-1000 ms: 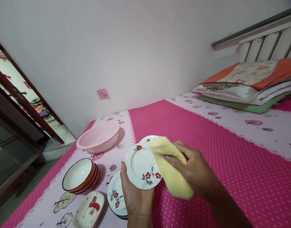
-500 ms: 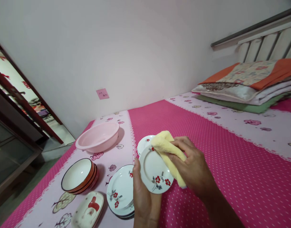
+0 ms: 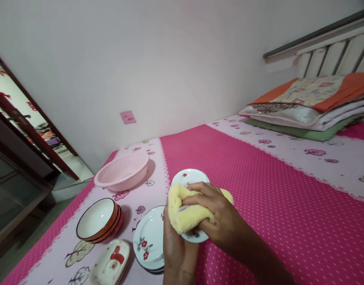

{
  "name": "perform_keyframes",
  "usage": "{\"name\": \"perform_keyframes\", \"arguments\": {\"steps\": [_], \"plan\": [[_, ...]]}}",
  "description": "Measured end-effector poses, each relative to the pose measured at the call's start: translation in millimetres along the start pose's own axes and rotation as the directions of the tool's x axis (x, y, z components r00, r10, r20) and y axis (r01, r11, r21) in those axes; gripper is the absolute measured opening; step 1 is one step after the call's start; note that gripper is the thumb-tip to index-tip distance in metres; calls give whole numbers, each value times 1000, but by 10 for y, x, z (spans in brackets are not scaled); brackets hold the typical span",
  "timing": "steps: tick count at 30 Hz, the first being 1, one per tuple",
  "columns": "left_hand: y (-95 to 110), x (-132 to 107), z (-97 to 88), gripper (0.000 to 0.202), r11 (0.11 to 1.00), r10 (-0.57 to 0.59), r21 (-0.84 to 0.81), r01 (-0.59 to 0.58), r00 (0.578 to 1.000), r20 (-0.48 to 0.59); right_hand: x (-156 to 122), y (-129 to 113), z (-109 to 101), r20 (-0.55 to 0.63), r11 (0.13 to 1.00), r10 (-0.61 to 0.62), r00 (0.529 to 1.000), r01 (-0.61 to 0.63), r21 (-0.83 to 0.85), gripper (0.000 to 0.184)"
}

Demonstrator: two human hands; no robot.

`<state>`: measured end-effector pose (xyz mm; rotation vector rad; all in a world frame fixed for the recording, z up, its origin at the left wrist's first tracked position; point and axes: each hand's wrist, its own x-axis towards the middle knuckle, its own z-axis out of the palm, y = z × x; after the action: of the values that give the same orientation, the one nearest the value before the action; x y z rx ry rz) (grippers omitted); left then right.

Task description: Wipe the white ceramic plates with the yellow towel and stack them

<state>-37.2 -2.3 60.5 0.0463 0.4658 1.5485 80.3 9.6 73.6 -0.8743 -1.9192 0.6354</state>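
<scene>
My left hand (image 3: 176, 245) is closed on the left side of a small white plate (image 3: 199, 236) with a flower pattern, held tilted above the bed. A fluffy yellow cloth (image 3: 184, 217) is bunched in my right hand (image 3: 219, 211) and pressed over the plate's face, hiding most of it. Just behind, another small white plate (image 3: 196, 175) with a red flower lies on the pink cover. To the left of my left wrist sits a stack of larger flowered plates (image 3: 153, 241), partly covered by that hand.
Left of the plates are stacked orange-sided bowls (image 3: 97, 219), a rectangular dish (image 3: 110, 263) with a cartoon bear, and a pink basin (image 3: 124, 172) by the wall. Folded bedding (image 3: 315, 103) lies at the far right of the bed's polka-dot cover (image 3: 244, 158).
My right hand has swept the yellow cloth leftward and down, from the plate's upper right edge across its face. The plate behind is now more visible.
</scene>
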Motion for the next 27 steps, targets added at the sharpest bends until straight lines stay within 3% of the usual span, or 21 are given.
{"name": "perform_keyframes", "arguments": {"steps": [7, 11, 14, 19, 22, 25, 27], "plan": [[124, 35, -98, 47, 999, -27, 23, 26, 999, 20, -5, -35, 51, 112, 990, -104, 988, 114, -87, 48], [203, 80, -192, 50, 991, -127, 45, 122, 986, 112, -24, -11, 103, 184, 977, -83, 979, 117, -177, 41], [241, 121, -248, 48, 993, -110, 47, 104, 978, 177, -39, 45, 126, 186, 963, -47, 981, 94, -253, 31], [274, 144, -296, 46, 996, -67, 65, 53, 969, 239, -26, 180, -10, 95, 910, 62, 994, -17, -414, 20], [297, 131, -303, 43, 998, -34, 56, 22, 973, 229, -10, 291, -197, -75, 873, 164, 983, -181, -454, 24], [303, 119, -302, 41, 999, 16, 47, -26, 981, 194, -8, 408, -319, -277, 876, 233, 932, -325, -356, 23], [293, 118, -301, 41, 998, 35, 50, -45, 981, 189, -6, 456, -311, -322, 906, 281, 904, -361, -221, 22]]}}
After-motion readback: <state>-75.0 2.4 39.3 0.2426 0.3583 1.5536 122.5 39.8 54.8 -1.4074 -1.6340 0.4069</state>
